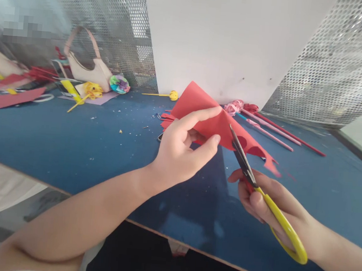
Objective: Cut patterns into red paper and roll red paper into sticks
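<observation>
I have the red paper (199, 101) just off the middle of my view, toward one o'clock. It's creased, with a broad, smooth-edged part rising to a blunt corner at twelve; its lower edge is scalloped with rounded cut-outs, tapering to a ragged, blurred tip near three o'clock.

My left hand (179, 152) comes in from eight o'clock, forefinger laid straight along the front of the paper, thumb parted from it near the lower edge. The other fingers curl in; I can't tell whether they pinch the sheet.

My right hand (276, 201), entering from four o'clock, is closed around the yellow handles of the scissors (282, 225). Their dark blades point to eleven, nearly together, tips by the paper.

Wrapped pink and red sticks (275, 130) lie on the blue bench (105, 146) toward two.
</observation>
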The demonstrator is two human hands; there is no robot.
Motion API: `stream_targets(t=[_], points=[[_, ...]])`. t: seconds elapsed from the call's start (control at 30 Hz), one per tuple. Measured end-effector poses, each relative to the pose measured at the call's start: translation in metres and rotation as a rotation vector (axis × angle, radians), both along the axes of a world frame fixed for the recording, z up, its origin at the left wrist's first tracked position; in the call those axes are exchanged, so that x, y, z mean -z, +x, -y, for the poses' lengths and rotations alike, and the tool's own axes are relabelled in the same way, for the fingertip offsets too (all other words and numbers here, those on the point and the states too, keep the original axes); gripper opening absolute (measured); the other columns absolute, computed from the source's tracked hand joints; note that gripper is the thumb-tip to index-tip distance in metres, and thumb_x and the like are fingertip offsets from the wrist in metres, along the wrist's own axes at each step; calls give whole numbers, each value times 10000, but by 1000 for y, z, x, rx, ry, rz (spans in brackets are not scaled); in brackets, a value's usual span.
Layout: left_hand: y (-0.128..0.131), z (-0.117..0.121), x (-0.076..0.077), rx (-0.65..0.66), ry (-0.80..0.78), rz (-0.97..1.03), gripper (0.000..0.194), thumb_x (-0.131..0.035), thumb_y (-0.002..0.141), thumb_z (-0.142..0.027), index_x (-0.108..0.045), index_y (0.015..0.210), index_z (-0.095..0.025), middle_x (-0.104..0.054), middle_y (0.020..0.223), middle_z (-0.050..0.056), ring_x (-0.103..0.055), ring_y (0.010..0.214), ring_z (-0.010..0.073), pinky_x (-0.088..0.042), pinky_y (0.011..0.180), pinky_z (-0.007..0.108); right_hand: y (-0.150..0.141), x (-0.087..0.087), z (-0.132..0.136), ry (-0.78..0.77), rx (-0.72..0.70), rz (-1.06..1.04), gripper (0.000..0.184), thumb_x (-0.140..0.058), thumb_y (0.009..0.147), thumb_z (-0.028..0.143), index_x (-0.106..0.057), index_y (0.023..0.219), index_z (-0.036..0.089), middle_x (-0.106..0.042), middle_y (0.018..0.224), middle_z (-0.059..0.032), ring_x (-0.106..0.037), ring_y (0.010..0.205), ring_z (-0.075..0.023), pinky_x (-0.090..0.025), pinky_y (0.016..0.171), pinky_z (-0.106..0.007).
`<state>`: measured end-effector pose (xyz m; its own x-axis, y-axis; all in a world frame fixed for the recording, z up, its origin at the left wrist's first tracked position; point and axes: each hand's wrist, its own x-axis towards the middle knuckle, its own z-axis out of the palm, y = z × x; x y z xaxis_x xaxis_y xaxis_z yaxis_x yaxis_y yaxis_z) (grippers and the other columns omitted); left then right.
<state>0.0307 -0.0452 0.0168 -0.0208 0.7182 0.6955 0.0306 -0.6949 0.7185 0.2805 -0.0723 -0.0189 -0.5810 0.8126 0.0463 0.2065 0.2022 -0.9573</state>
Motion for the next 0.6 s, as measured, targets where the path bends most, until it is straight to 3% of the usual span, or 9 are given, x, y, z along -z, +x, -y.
stream_targets(t=[0.1, 0.23, 0.6], points=[[-2, -4, 1, -35, -11, 48, 418, -771, 925, -202, -732, 1340, -236, -786, 1307, 44, -801, 1004, 224, -701, 910, 384, 1, 2, -2, -6, -19, -3, 394, -514, 1057, 659, -580, 1255, 325, -460, 775, 40, -383, 614, -135, -334, 527, -270], [-4, -8, 1, -92, -26, 101, 422, -807, 902, -224, -759, 1321, -242, -810, 1247, 37, -797, 1035, 227, -691, 930, 372, 2, 7, -4, 3, -18, 29, 362, -490, 1074, 634, -534, 1253, 323, -454, 771, 46, -359, 599, -136, -329, 520, -284], [6, 6, 7, 62, -105, -24, 643, -790, 905, -249, -622, 1526, -246, -767, 1316, 78, -751, 1144, 296, -666, 999, 451, -4, 10, -3, 107, 57, 17, 428, -427, 1085, 669, -555, 1242, 291, -468, 717, 56, -387, 567, -134, -313, 535, -314]])
